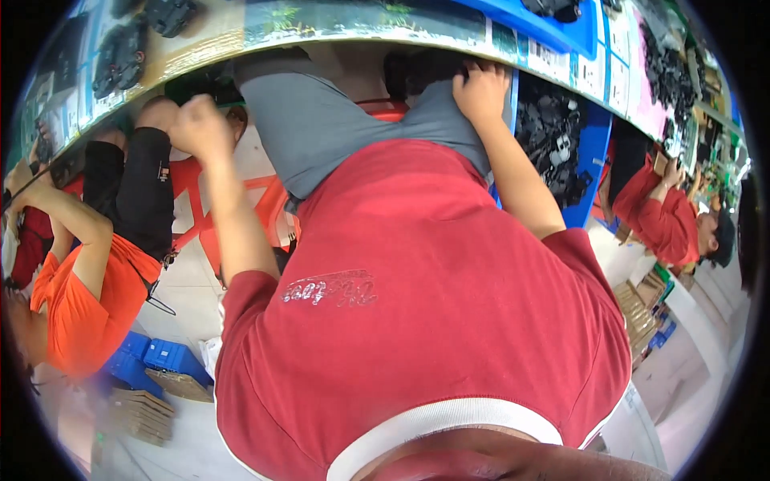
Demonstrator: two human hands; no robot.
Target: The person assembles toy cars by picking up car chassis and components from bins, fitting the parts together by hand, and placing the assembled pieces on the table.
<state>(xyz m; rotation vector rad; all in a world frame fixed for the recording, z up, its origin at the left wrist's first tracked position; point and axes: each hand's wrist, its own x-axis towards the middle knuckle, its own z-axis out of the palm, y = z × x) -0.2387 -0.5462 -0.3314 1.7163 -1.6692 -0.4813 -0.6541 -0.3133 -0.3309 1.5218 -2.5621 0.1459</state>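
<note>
Item 1: bare L hand [196,128], far left, hovering near the desk [361,28] edge, beside a bent bare knee [158,112]; contact unclear. Fingers curling, motion-blurred; can't tell if the grip is holding anything.

Item 2: bare R hand [481,92], far right of centre, apparently resting on grey cloth trousers [293,120] nr the knee, just below the desk edge. Grip released, fingers spreading, nothing visible in it.

Item 3: small irregular blk plastic-looking parts [549,132], lying heaped in an open blue plastic bin [595,152], right of item 2, below desk level.

Item 4: more blk parts: a moulded blk piece [120,60] sitting far left on the desk; a shallow blue plastic tray [584,36] standing far right, w/ blk pieces in it.

Item 5: co-worker in orange top [100,305] sitting close on the left.

Handling notes (judgement): heaped parts are probably catching on each other, so single fingertip lifts should be working better than scooping. R wrist should be clearing bin wall & desk edge; L elbow should be tucking in, as the neighbour is crowding that side.
</note>
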